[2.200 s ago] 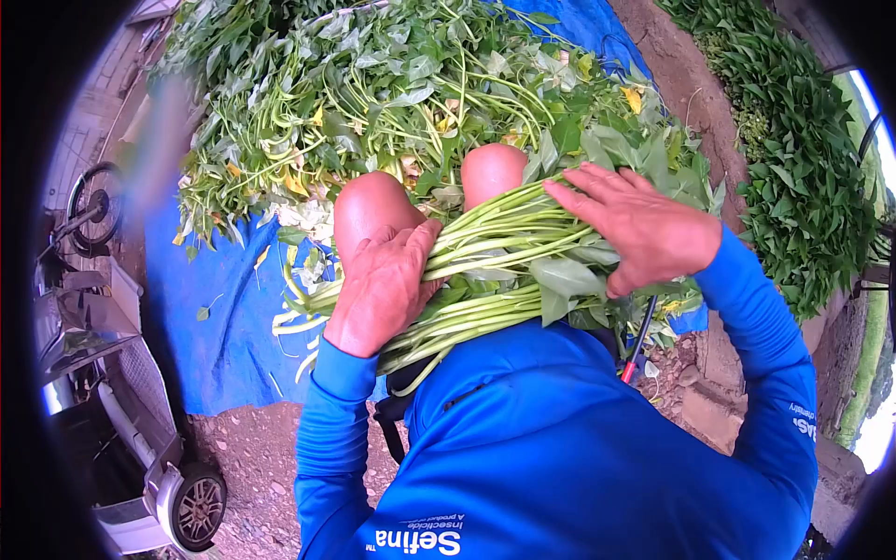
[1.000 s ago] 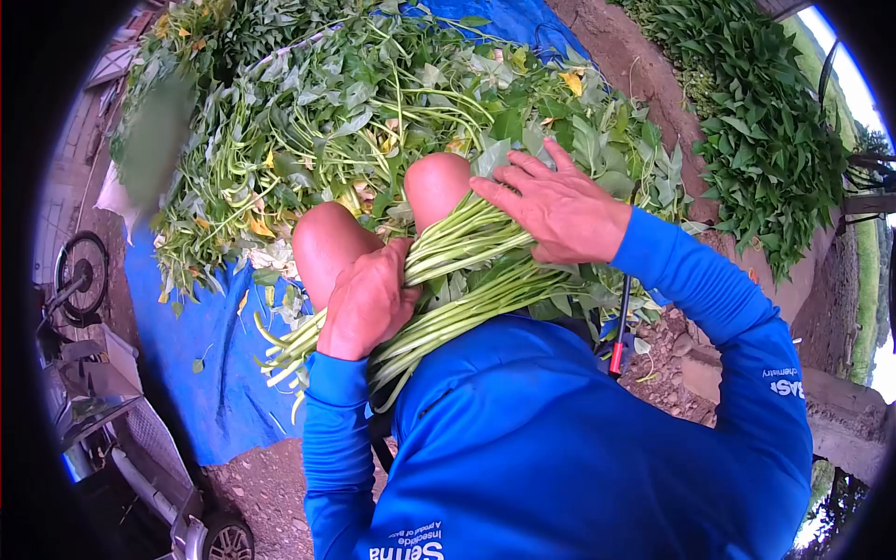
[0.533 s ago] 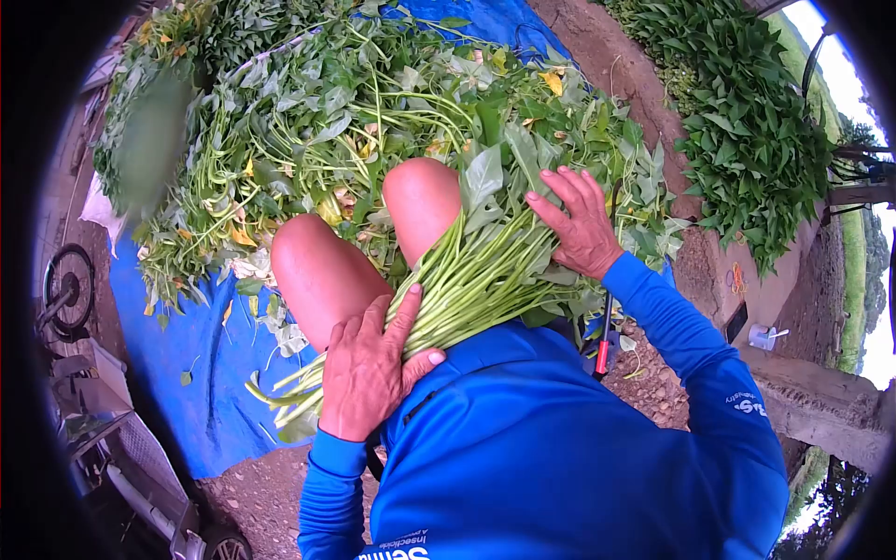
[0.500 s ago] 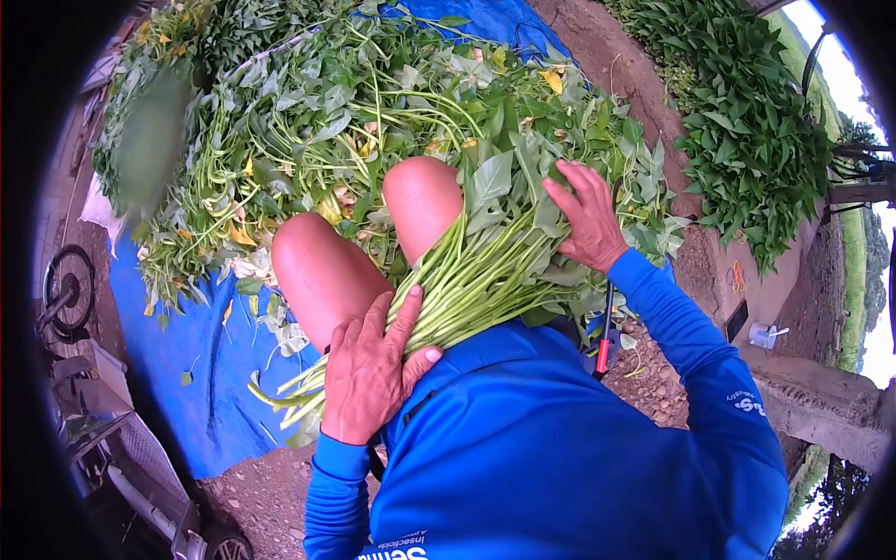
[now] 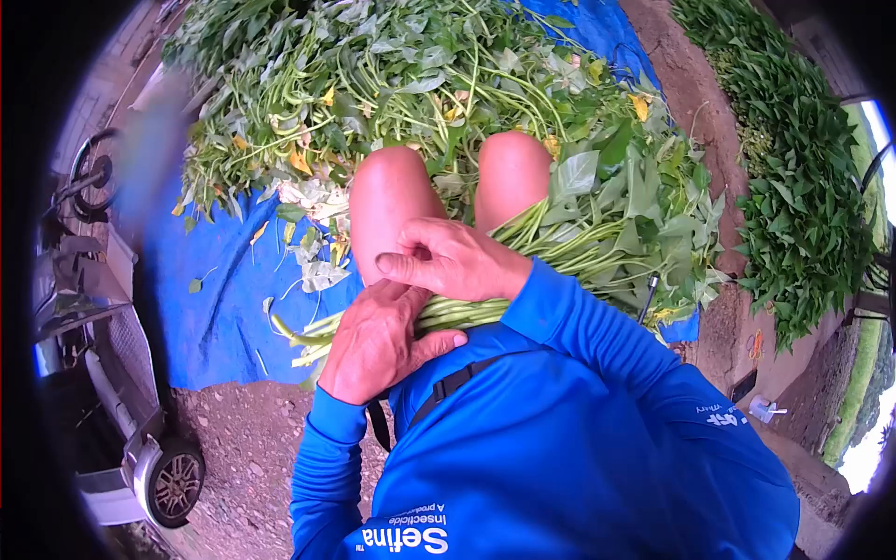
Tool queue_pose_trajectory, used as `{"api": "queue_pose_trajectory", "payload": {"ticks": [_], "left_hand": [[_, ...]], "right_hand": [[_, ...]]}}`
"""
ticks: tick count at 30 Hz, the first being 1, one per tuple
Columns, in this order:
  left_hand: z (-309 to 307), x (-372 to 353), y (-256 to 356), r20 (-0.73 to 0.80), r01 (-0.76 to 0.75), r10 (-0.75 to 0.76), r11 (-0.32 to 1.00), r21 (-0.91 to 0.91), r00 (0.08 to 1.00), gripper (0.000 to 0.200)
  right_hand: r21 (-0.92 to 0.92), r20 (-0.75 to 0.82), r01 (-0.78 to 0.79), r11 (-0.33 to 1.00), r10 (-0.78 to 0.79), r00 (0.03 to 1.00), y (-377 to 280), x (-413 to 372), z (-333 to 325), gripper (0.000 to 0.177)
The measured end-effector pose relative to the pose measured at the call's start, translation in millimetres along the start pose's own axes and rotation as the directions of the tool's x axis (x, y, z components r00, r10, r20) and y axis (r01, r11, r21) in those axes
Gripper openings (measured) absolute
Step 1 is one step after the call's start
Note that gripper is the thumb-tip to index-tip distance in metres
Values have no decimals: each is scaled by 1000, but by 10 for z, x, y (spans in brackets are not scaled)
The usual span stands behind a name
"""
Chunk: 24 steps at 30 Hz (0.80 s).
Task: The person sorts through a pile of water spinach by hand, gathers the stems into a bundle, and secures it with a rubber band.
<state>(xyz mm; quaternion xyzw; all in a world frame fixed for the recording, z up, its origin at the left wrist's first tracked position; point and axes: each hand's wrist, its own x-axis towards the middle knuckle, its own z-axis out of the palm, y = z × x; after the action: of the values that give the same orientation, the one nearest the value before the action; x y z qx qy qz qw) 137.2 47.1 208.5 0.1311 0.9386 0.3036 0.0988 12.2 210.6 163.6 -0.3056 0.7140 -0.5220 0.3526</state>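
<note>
The right hand (image 5: 453, 261) has left the leafy end and now curls over the stems against the left hand (image 5: 378, 341), which clamps the bundle of greens (image 5: 579, 241) near its cut ends; whether the right truly grips is unclear. The bundle lies across the lap, stems drawn tight at near left and leaves fanning right, with a loose heap of greens (image 5: 373, 75) on the blue tarp (image 5: 224, 308) beyond.

Blue long-sleeved jersey (image 5: 560, 448), white lettering, bare knees (image 5: 392, 201)
</note>
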Motion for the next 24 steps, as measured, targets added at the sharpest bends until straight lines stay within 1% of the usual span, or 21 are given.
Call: {"api": "queue_pose_trajectory", "payload": {"ticks": [1,2,3,5,6,9,10,12,14,15,17,18,21,22,23,24], "left_hand": [[-102,-169,-75,-30,35,-37,997,-62,999,71],[-127,-395,-84,-72,214,-213,977,0,974,84],[-117,-466,-109,-91,221,-217,975,39,972,89],[-4,-603,-94,-89,216,-206,970,110,974,99],[38,-628,-111,-152,198,-160,941,276,975,99],[119,-625,-260,-20,288,-287,954,81,958,90],[147,-601,-309,-22,290,-290,957,21,957,85],[96,-556,-386,-15,223,-223,975,13,975,84],[-40,-454,-442,-4,134,-134,990,34,991,85],[-142,-399,-416,30,116,-120,988,99,992,86],[-411,-268,-340,91,70,-93,970,232,992,89],[-584,-194,-245,92,26,-56,954,299,994,89],[-851,76,-204,82,-78,48,904,420,996,84],[-891,187,-268,75,-138,117,893,428,990,79],[-841,282,-424,56,-167,159,882,441,986,71],[-759,358,-675,112,-141,98,861,489,989,67]], "right_hand": [[-242,121,167,956,-141,983,46,-64,8,65],[-350,200,278,895,-219,955,7,-112,-4,76],[-435,277,329,838,-223,935,-26,-124,26,78],[-521,324,308,796,-150,934,-101,-123,92,77],[-527,336,298,796,-126,933,-109,-80,89,77],[-527,371,252,812,-48,928,-105,-82,110,80],[-518,381,242,820,-33,924,-133,-86,87,80],[-530,391,230,816,-5,920,-188,-105,63,82],[-510,348,247,824,-65,935,-148,-141,70,83],[-502,326,257,826,-95,941,-140,-175,71,84],[-502,259,272,821,-158,953,-311,-239,7,75],[-501,223,278,820,-188,957,-377,-261,-18,71],[-626,38,206,752,-234,972,-421,-252,-56,65],[-669,-3,172,723,-234,972,-366,-201,-81,61],[-686,-13,151,712,-219,976,-289,-143,-118,58],[-719,17,128,683,-167,986,-229,-86,-134,57]]}}
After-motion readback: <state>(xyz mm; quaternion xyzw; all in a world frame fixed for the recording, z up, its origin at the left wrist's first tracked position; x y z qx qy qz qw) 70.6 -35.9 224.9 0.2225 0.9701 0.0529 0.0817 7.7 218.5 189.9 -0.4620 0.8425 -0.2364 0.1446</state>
